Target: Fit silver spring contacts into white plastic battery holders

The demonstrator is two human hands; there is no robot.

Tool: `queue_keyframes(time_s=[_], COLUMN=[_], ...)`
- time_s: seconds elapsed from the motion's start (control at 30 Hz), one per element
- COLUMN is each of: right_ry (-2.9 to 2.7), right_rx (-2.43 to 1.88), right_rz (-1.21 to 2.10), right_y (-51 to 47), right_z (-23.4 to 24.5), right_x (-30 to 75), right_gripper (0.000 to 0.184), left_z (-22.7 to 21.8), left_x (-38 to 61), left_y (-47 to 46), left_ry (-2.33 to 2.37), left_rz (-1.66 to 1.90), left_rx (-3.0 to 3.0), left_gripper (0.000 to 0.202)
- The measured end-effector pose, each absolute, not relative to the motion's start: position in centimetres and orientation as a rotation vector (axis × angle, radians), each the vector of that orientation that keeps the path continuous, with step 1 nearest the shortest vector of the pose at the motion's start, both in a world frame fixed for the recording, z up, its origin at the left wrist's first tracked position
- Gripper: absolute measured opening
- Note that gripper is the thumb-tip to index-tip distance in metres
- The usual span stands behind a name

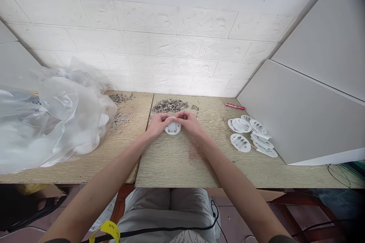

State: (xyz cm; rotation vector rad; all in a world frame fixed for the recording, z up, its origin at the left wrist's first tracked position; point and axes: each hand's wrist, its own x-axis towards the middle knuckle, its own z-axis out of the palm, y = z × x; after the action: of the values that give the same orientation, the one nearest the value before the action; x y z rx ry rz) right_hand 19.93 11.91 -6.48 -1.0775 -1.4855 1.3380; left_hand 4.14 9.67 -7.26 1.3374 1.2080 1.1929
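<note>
Both hands meet at the middle of the wooden table [176, 167] on a round white plastic part [172, 128] with battery-like slots. My left hand [158, 123] grips its left side with curled fingers. My right hand [188, 121] pinches at its top right edge, fingers closed; whether a small metal piece is between them I cannot make out. Just beyond the hands lies a heap of small grey metal pieces [169, 105].
Several matching white round parts [252, 134] lie in a pile at the right, beside a white panel [302, 117]. A red pen [235, 106] lies behind them. A big clear plastic bag [48, 117] fills the left. More metal pieces [121, 118] are scattered nearby.
</note>
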Motion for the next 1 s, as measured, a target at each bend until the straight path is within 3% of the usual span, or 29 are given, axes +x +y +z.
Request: queue_keyframes(time_s=[0.37,0.57,0.7,1.0], right_ry=[-1.401,-1.771,-1.921,-1.848], right_rx=[-1.069,-1.105,-1.087,-1.119], right_rz=[1.355,0.934,0.723,1.065], right_y=[11.95,11.83,11.88,12.24], right_z=[-6.70,-6.47,-6.49,-6.29], right_x=[19.75,19.79,19.74,20.09], right_gripper=[0.023,0.003,0.014,0.008], left_z=[-7.59,-7.54,-7.19,-6.96], left_x=[4.15,4.25,4.31,4.26], left_y=[9.90,9.85,9.70,9.66], left_ry=[1.228,1.255,1.241,1.236], left_rz=[1.206,1.192,1.189,1.210], left_rx=[1.430,1.350,1.312,1.305], left_gripper=[0.028,0.030,0.032,0.033])
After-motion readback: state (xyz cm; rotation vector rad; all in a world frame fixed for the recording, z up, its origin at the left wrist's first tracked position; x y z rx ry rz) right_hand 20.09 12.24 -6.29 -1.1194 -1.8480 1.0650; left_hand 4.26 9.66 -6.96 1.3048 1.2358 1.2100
